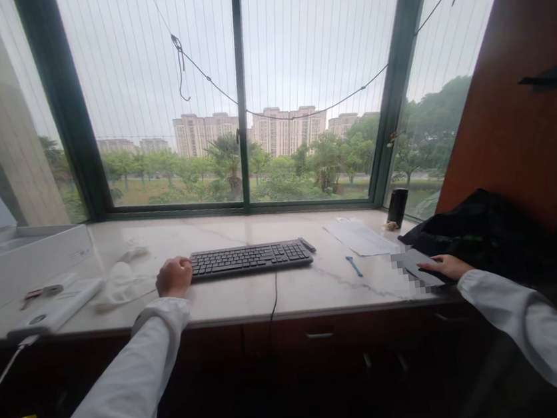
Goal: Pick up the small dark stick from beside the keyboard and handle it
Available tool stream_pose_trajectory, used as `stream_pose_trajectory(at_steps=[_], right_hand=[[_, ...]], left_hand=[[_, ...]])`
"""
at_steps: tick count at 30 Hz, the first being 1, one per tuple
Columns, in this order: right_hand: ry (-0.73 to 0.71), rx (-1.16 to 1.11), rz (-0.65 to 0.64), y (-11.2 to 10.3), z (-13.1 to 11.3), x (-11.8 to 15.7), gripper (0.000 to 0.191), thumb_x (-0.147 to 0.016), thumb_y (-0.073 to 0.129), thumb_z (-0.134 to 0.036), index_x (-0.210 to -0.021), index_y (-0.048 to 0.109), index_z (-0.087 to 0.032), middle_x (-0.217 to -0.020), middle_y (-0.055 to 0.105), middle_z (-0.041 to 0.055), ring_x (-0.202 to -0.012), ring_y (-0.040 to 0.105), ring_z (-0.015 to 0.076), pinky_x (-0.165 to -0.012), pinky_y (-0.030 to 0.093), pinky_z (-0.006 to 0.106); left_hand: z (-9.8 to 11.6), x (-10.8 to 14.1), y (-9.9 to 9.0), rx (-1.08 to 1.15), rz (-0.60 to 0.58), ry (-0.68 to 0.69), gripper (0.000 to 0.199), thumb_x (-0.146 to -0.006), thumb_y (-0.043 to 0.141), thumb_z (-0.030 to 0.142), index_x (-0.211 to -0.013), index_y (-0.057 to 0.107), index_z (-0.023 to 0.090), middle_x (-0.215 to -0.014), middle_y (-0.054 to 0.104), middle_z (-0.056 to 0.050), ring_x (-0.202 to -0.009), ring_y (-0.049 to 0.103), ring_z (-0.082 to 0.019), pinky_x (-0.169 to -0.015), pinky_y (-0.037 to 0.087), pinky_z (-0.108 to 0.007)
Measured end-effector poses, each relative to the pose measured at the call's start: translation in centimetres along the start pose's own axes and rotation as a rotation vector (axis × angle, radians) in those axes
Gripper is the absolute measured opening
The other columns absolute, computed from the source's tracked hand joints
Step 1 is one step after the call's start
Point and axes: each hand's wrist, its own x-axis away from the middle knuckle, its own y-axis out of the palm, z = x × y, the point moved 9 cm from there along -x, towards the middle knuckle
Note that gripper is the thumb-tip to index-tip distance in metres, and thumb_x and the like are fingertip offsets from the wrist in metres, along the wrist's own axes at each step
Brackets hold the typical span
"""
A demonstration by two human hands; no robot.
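Note:
A black keyboard (251, 258) lies on the pale marble sill, its cable hanging over the front edge. My left hand (174, 277) is closed at the keyboard's left end, with the fingers curled around that edge. Far to the right, my right hand (448, 266) holds a flat grey sheet-like item (420, 266) near the sill's front edge. Its thumb lies on top and the other fingers are mostly hidden. Part of that item is blurred into blocks, so its kind cannot be made out. A small dark stick-shaped piece (307, 244) rests by the keyboard's right end.
Printed paper (361, 236) and a small blue tool (354, 266) lie right of the keyboard. A black cylinder (398, 208) stands by the window beside a black bag (483, 239). On the left are crumpled white tissue (123, 285), a white power strip (58, 306) and an open white box (56, 244).

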Motion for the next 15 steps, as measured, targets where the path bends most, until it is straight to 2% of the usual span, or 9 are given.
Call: stream_pose_trajectory(at_steps=[2,5,9,13,15], right_hand=[[0.04,-0.054,-0.107,1.5,0.8,-0.8,0.024,-0.07,0.07,-0.027,-0.075,0.07,-0.004,-0.095,0.065,0.0249,-0.084,0.064,0.0242,-0.074,0.044,0.028],[0.133,-0.122,-0.221,2.8,2.2,-1.6,0.019,-0.066,0.074,-0.024,-0.057,0.066,-0.009,-0.099,0.064,0.0267,-0.095,0.062,0.0272,-0.083,0.04,0.031],[0.255,-0.071,-0.187,2.3,3.2,-2.3,0.022,-0.051,0.083,-0.025,-0.046,0.065,-0.014,-0.107,0.061,0.0262,-0.115,0.052,0.0327,-0.091,0.034,0.036],[0.212,-0.007,-0.282,3.2,2.9,-3.1,0.022,-0.052,0.084,-0.028,-0.046,0.067,-0.015,-0.095,0.065,0.0253,-0.109,0.056,0.0307,-0.086,0.035,0.038],[0.165,0.045,-0.241,3.1,2.6,-3.9,0.024,-0.054,0.082,-0.028,-0.043,0.065,-0.015,-0.095,0.065,0.027,-0.106,0.058,0.0305,-0.084,0.036,0.039]], left_hand=[[-0.1,0.0,0.1,0.002,0.003,-0.002,0.03,-0.079,0.043,0.027,-0.092,0.07,0.023,-0.106,0.064,-0.011,-0.091,0.059,-0.028,-0.077,0.047,-0.038],[-0.2,-0.1,0.2,0.008,0.013,0.001,0.029,-0.079,0.044,0.026,-0.092,0.07,0.022,-0.104,0.064,-0.011,-0.09,0.059,-0.027,-0.077,0.047,-0.036],[-0.2,0.0,0.1,0.016,0.03,0.009,0.028,-0.079,0.044,0.024,-0.089,0.069,0.024,-0.103,0.064,-0.009,-0.089,0.059,-0.026,-0.075,0.046,-0.035],[0.1,0.1,0.0,0.015,0.037,0.028,0.027,-0.08,0.043,0.023,-0.087,0.069,0.024,-0.101,0.064,-0.008,-0.088,0.06,-0.025,-0.076,0.045,-0.035],[0.2,0.2,-0.1,0.015,0.042,0.033,0.027,-0.079,0.043,0.023,-0.087,0.069,0.023,-0.1,0.064,-0.008,-0.088,0.06,-0.024,-0.076,0.045,-0.034]])
